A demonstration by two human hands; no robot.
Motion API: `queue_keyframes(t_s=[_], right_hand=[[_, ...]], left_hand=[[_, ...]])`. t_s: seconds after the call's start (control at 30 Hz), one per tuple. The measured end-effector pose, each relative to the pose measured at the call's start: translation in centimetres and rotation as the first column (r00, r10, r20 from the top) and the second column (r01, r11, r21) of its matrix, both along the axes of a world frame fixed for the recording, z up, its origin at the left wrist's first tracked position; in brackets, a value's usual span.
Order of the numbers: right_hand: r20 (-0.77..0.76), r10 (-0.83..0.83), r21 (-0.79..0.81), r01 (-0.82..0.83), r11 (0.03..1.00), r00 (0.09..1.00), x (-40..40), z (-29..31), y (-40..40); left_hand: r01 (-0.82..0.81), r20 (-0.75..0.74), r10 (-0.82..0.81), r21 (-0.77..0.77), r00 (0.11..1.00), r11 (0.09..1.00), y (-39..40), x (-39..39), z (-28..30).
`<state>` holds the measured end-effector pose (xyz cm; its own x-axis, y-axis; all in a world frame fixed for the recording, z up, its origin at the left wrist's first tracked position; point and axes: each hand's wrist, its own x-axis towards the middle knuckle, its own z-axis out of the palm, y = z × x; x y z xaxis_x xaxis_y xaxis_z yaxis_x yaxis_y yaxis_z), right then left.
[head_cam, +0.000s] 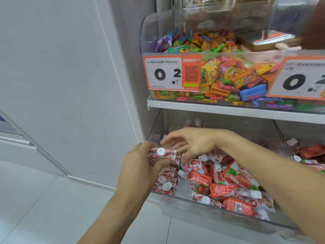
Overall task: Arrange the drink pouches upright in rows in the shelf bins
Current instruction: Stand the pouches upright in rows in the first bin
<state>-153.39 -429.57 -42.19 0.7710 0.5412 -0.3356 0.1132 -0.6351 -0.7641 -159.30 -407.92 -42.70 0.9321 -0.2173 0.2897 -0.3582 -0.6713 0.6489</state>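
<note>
Red and white drink pouches with white screw caps lie in a loose heap inside a clear shelf bin on the lower shelf. My left hand grips one pouch at the bin's left end, cap facing me. My right hand hovers just behind that pouch with fingers spread and nothing in it. A few pouches below my left hand stand with caps up. More pouches show at the bin's back.
Above, a clear bin holds colourful wrapped candies behind orange price tags. A second lower bin with red packets sits to the right. A white wall runs left of the shelf, with pale floor tiles below.
</note>
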Motion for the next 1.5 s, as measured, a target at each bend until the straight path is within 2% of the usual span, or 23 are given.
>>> queue_keyframes(t_s=[0.07, 0.13, 0.2, 0.27, 0.33, 0.4, 0.43, 0.47, 0.53, 0.57, 0.6, 0.7, 0.8, 1.0, 1.13, 1.2, 1.3, 1.4, 1.5], right_hand=[[0.129, 0.018, -0.018, -0.016, 1.0, 0.991, -1.1, 0.3, 0.6], [0.303, -0.06, 0.005, 0.061, 0.998, 0.951, -1.8, 0.0, 1.4], [0.353, -0.153, 0.054, 0.142, 0.988, 0.923, -2.1, -0.2, 1.3], [0.267, -0.263, 0.166, 0.225, 0.96, 0.927, -2.0, -0.4, 0.7], [0.046, -0.388, 0.314, 0.356, 0.88, 0.92, -1.8, -0.5, 0.4], [-0.203, -0.419, 0.395, 0.465, 0.792, 0.885, -1.5, -0.4, 0.4], [-0.235, -0.426, 0.402, 0.487, 0.776, 0.873, -1.3, -0.4, 0.4], [-0.173, -0.456, 0.376, 0.487, 0.788, 0.873, -1.0, -0.5, 0.3], [0.173, -0.496, 0.178, 0.468, 0.865, 0.851, -0.5, -0.5, -0.1], [0.335, -0.454, 0.056, 0.463, 0.884, 0.826, -0.3, -0.4, -0.1], [0.409, -0.394, -0.041, 0.448, 0.893, 0.823, -0.1, -0.4, 0.1], [0.313, -0.221, -0.173, 0.284, 0.943, 0.924, 0.0, -0.6, 0.8], [0.313, -0.073, -0.286, 0.167, 0.944, 0.947, 0.4, -1.0, 1.5], [0.327, -0.008, -0.367, 0.135, 0.921, 0.945, 1.2, -0.5, 2.4], [0.286, 0.04, -0.502, 0.114, 0.858, 0.957, 1.7, -0.6, 2.7], [0.248, 0.031, -0.501, 0.101, 0.859, 0.968, 1.9, -0.7, 2.7], [0.225, -0.026, -0.407, 0.118, 0.906, 0.974, 1.9, -0.7, 2.2], [0.311, -0.138, -0.276, 0.228, 0.934, 0.94, 1.8, -1.3, 1.4], [0.448, -0.218, -0.272, 0.365, 0.89, 0.867, 2.0, -1.6, 1.1]], left_hand=[[0.005, -0.004, -0.005, -0.013, 1.0, 1.0, -0.5, 0.4, -0.2], [0.006, -0.005, -0.006, -0.034, 1.0, 0.999, -0.8, 0.7, -0.2], [0.031, 0.006, -0.03, -0.064, 1.0, 0.997, -0.9, 0.6, -0.3], [0.058, 0.008, -0.057, -0.06, 0.998, 0.997, -0.6, -0.1, -0.4], [0.078, 0.01, -0.078, 0.04, 0.997, 0.996, -0.3, -0.9, -0.5], [0.116, 0.007, -0.118, 0.147, 0.993, 0.982, -0.2, -1.3, -0.7], [0.145, -0.01, -0.146, 0.179, 0.989, 0.973, 0.0, -1.4, -0.7], [0.181, -0.04, -0.176, 0.21, 0.984, 0.961, 0.2, -1.4, -0.7], [0.236, -0.13, -0.205, 0.301, 0.97, 0.924, 0.7, -1.6, -0.7], [0.247, -0.171, -0.2, 0.325, 0.965, 0.913, 1.0, -1.8, -0.5], [0.249, -0.203, -0.19, 0.321, 0.961, 0.914, 1.3, -1.9, -0.5], [0.21, -0.233, -0.139, 0.317, 0.963, 0.925, 1.4, -1.9, -0.4], [0.177, -0.216, -0.109, 0.326, 0.97, 0.929, 0.8, -2.0, -0.4], [0.166, -0.209, -0.103, 0.316, 0.973, 0.934, 1.1, -2.0, -0.5], [0.164, -0.212, -0.1, 0.312, 0.972, 0.936, 1.1, -2.0, -0.6], [0.171, -0.215, -0.106, 0.313, 0.971, 0.934, 1.1, -2.0, -0.8], [0.179, -0.206, -0.114, 0.334, 0.972, 0.925, 1.2, -2.0, -1.0], [0.191, -0.196, -0.131, 0.33, 0.972, 0.924, 1.3, -1.9, -1.1], [0.191, -0.191, -0.131, 0.342, 0.973, 0.92, 1.2, -2.0, -1.3]])
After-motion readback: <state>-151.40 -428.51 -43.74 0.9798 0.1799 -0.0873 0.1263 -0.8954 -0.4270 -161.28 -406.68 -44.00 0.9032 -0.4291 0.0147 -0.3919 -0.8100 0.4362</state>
